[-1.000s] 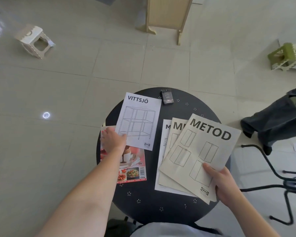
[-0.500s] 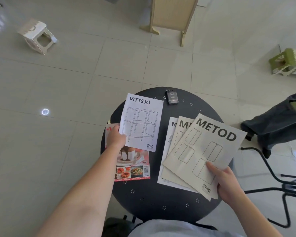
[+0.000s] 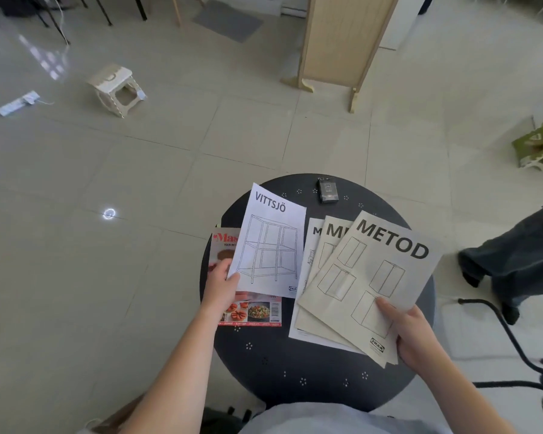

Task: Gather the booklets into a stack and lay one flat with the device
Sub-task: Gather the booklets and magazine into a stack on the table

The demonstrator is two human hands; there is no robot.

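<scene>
On the round black table (image 3: 295, 371) my left hand (image 3: 221, 285) pinches the lower left corner of the white VITTSJÖ booklet (image 3: 271, 242), lifting it over a red food magazine (image 3: 251, 311). My right hand (image 3: 411, 333) grips the lower right corner of the top beige METOD booklet (image 3: 376, 277). That booklet overlaps two more METOD booklets (image 3: 318, 245) fanned out beneath it. A small dark device (image 3: 327, 190) lies flat at the table's far edge, apart from both hands.
A beige step stool (image 3: 116, 89) stands on the tiled floor at far left, a green one (image 3: 539, 148) at far right. A wooden panel (image 3: 339, 42) stands behind the table. A black metal chair (image 3: 521, 349) with dark clothing (image 3: 514, 255) is at right.
My left hand has closed on the VITTSJÖ booklet's corner and raised it off the magazine. The camera has tilted up. My right hand still holds the METOD booklet.
</scene>
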